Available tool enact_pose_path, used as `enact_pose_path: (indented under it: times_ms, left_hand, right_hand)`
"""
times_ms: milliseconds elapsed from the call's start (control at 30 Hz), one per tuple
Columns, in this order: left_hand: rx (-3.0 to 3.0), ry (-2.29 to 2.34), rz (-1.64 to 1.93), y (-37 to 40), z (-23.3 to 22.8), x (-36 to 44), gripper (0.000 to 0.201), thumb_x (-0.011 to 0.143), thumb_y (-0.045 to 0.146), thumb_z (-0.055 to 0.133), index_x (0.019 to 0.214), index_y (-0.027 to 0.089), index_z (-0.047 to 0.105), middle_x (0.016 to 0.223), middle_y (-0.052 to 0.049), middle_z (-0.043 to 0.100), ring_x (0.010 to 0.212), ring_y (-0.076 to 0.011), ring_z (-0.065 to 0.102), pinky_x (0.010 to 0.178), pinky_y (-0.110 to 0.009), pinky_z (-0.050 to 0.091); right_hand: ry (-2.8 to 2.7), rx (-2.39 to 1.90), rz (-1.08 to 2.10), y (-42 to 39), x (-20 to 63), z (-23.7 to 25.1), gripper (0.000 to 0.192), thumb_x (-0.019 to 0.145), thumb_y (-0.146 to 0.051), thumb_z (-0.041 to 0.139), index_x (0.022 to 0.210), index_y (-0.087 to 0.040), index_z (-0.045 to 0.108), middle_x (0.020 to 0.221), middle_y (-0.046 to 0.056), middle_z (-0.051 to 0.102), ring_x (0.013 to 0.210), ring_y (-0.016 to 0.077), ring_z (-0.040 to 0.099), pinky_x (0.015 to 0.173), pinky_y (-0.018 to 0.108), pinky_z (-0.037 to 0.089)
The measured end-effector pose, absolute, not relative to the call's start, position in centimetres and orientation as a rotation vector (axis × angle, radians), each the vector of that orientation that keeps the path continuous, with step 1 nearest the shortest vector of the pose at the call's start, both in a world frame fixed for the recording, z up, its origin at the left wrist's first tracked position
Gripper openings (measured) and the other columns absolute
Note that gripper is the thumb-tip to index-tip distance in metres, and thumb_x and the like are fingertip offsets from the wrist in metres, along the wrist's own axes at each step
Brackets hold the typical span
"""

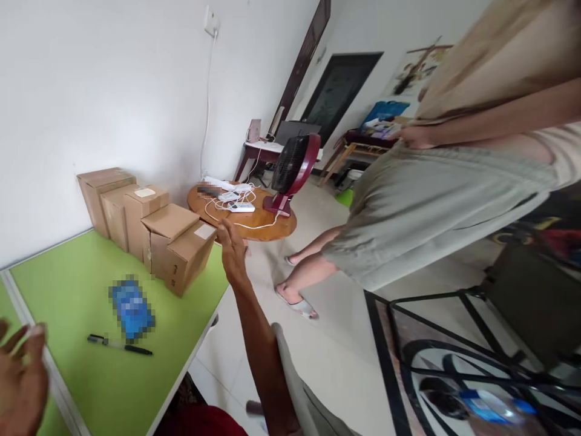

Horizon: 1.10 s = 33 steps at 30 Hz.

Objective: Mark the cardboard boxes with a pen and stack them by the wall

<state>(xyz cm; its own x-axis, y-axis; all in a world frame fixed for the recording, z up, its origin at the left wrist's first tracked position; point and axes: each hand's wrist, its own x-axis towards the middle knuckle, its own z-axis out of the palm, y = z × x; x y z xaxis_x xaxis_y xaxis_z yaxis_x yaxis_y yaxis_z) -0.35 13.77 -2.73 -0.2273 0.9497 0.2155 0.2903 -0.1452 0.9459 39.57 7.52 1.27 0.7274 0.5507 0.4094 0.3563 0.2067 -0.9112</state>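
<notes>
My right hand (233,251) is stretched out past the corner of the green table (82,290), fingers apart, just beside the nearest of several cardboard boxes (188,254) and holding nothing. At the bottom left corner my left hand (20,375) is raised with spread fingers over the table's edge, empty. A blurred blue object (131,309) and a black pen (120,346) lie on the green top between my hands.
Another person in a grey skirt (431,200) stands close on the right, feet in sandals on the tiled floor. A round wooden table (267,224) carries a red fan (293,169), a power strip and white cables. A black metal frame (454,339) fills the lower right.
</notes>
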Motion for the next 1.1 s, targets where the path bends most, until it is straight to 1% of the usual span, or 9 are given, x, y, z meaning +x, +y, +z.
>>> enact_pose_path:
  times_ms: [33,133,300,400,467,567,800,1000,1100]
  left_hand:
    - [1.449,1.476,1.344,13.2,-2.7,1.4,0.111,0.084,0.079,0.082,0.171,0.022,0.044,0.171,-0.024,0.054,0.151,-0.051,0.057,0.122,-0.079,0.049]
    - [1.576,1.219,1.219,11.3,-2.5,8.2,0.1,0.093,0.082,0.068,0.17,0.022,0.045,0.172,-0.024,0.051,0.152,-0.0462,0.059,0.128,-0.071,0.047]
    - [1.68,0.932,0.96,10.7,-2.6,16.5,0.111,0.085,0.076,0.08,0.17,0.018,0.039,0.178,-0.027,0.039,0.17,-0.0442,0.036,0.139,-0.064,0.03]
    - [1.701,0.849,0.887,10.9,-3.1,17.6,0.099,0.084,0.069,0.081,0.16,0.018,0.045,0.168,-0.027,0.052,0.164,-0.041,0.046,0.133,-0.059,0.041]
    - [1.702,0.866,0.869,10.4,-3.5,17.3,0.082,0.082,0.064,0.083,0.144,0.02,0.054,0.15,-0.024,0.067,0.145,-0.0407,0.063,0.122,-0.059,0.052]
    - [1.698,0.927,0.895,8.8,-3.6,15.7,0.069,0.078,0.059,0.087,0.128,0.022,0.058,0.132,-0.021,0.074,0.13,-0.0397,0.07,0.112,-0.058,0.057]
    - [1.305,1.001,1.181,4.9,-1.6,8.4,0.088,0.071,0.056,0.098,0.144,0.021,0.064,0.128,-0.015,0.079,0.128,-0.0371,0.075,0.11,-0.052,0.063]
    - [1.074,1.192,1.546,3.2,0.5,3.8,0.086,0.078,0.066,0.09,0.149,0.022,0.068,0.14,-0.015,0.078,0.138,-0.0401,0.069,0.118,-0.058,0.058]
    - [0.912,1.308,1.548,2.8,1.3,1.7,0.092,0.073,0.079,0.086,0.145,0.022,0.072,0.136,-0.015,0.079,0.136,-0.0439,0.071,0.114,-0.062,0.061]
  right_hand:
    - [-0.824,-1.401,0.221,9.0,40.5,0.6,0.087,0.097,-0.091,0.049,0.146,-0.022,0.073,0.161,0.018,0.068,0.156,0.037,0.055,0.134,0.059,0.04]
    - [-0.851,-1.396,0.336,11.2,41.3,-1.3,0.098,0.093,-0.098,0.047,0.148,-0.021,0.071,0.165,0.018,0.064,0.161,0.0349,0.05,0.138,0.055,0.033]
    - [-0.865,-1.377,0.542,8.9,40.0,-3.7,0.103,0.096,-0.101,0.035,0.15,-0.021,0.069,0.153,0.019,0.072,0.144,0.0365,0.066,0.12,0.056,0.054]
    - [-0.896,-1.352,0.626,6.9,38.6,-5.1,0.104,0.095,-0.103,0.036,0.15,-0.022,0.07,0.152,0.019,0.074,0.142,0.0375,0.067,0.115,0.054,0.057]
    - [-0.917,-1.344,0.643,5.8,37.6,-5.7,0.103,0.092,-0.103,0.046,0.151,-0.021,0.068,0.154,0.018,0.072,0.144,0.0378,0.065,0.118,0.054,0.055]
    - [-0.951,-1.332,0.628,4.1,36.2,-5.1,0.097,0.093,-0.099,0.057,0.15,-0.022,0.068,0.151,0.016,0.073,0.143,0.0366,0.063,0.124,0.052,0.05]
    - [-1.267,-1.185,0.525,1.0,32.5,0.7,0.073,0.106,-0.081,0.06,0.154,-0.027,0.069,0.155,0.013,0.072,0.145,0.0375,0.065,0.122,0.054,0.051]
    - [-1.499,-1.243,0.48,0.9,25.4,0.1,0.102,0.087,-0.066,0.093,0.172,-0.029,0.051,0.173,0.019,0.053,0.164,0.0418,0.046,0.137,0.063,0.038]
    - [-1.426,-1.189,0.69,0.9,23.8,-0.3,0.107,0.091,-0.071,0.087,0.177,-0.027,0.042,0.167,0.02,0.06,0.157,0.041,0.056,0.132,0.062,0.045]
